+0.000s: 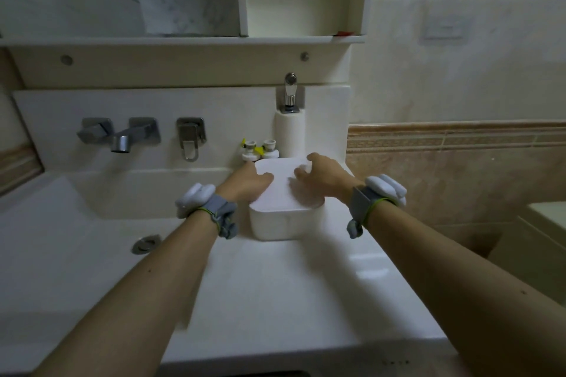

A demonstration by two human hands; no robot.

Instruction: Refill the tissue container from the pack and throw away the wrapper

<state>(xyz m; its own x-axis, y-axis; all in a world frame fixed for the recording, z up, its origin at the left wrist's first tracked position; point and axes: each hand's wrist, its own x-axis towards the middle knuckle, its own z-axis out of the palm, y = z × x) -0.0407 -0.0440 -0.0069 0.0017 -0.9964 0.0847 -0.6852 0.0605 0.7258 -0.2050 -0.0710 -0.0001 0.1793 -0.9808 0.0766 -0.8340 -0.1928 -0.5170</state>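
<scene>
Here, line by line:
Tissue container [286, 217]: a white box with rounded corners is sitting on the white desk [275, 285], just right of the sink basin [76, 239] and in front of the back wall of the vanity.
Lid [277, 184]: the white lid is lying on top of the container, and both hands are resting on it; whether it is seated or tilted is hard to tell.
Left hand [249, 182]: it is reaching along the lid's left edge, thumb lying on the top face, fingers curling down over the far left corner. The grip is closing round the lid's edge.
Right hand [327, 176]: it is holding the lid's right side, fingers bent and spread on the top face, thumb hooking over the far right corner. The grip is likewise curling round the lid.
Wrists: each is wearing a grey strap with a white device.
Behind the container: two small white bottles [260, 151] with yellow parts are standing just beside it, and a white roll [289, 135] is standing upright under a chrome fitting [290, 92].
Taps [122, 135]: chrome fittings are sticking out of the back wall above the basin.
Drain [146, 243]: a metal plug is lying in the basin floor.
</scene>
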